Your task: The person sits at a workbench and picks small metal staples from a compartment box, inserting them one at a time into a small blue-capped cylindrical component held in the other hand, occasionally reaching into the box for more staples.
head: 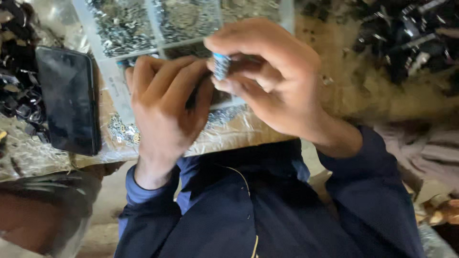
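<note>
My right hand pinches a small ribbed, blue-and-silver cylindrical part between thumb and fingers. My left hand is curled closed right beside it, its fingers touching the same part from the left; what lies inside the left palm is hidden. Both hands hover above a clear plastic compartment tray filled with several small shiny metal pieces. My dark blue sleeves and lap fill the lower part of the view.
A black phone lies flat to the left of the tray. Loose metal pieces sit on crinkled plastic sheet near the table edge. Heaps of dark metal parts lie at far left and upper right.
</note>
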Action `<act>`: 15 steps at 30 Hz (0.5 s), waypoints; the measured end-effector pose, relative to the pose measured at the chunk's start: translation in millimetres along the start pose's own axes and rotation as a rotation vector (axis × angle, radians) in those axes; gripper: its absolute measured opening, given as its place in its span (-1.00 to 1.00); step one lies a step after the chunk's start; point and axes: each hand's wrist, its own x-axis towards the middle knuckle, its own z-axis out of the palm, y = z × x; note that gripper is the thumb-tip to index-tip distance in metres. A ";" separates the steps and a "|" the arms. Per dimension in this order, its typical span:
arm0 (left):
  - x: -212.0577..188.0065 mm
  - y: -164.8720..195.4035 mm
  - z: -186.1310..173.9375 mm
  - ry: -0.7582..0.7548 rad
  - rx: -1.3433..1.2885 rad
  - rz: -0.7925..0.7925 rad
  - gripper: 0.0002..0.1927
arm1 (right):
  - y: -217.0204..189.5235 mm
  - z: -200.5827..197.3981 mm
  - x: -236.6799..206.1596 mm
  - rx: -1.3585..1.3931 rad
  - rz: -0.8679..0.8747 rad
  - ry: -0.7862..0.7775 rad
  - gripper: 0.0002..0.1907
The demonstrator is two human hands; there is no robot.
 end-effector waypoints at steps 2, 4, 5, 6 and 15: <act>7.5 7.5 -4.2 -0.004 0.028 0.062 -0.76 | -7.6 -0.9 -2.3 0.075 0.014 0.037 -0.74; 9.0 15.7 -19.6 -0.111 0.113 0.135 -0.79 | -20.6 -4.0 -15.6 0.101 0.026 0.088 -0.70; 7.8 20.7 -30.2 -0.169 0.155 0.166 -0.80 | -27.1 -6.2 -26.9 0.094 0.025 0.105 -0.68; 7.2 25.7 -42.7 -0.254 0.152 0.192 -0.81 | -43.1 -11.4 -49.3 0.039 0.008 0.104 -0.66; 105.1 108.7 27.5 -0.812 0.063 0.716 -0.85 | -36.5 17.9 -210.2 0.291 0.365 0.504 -0.61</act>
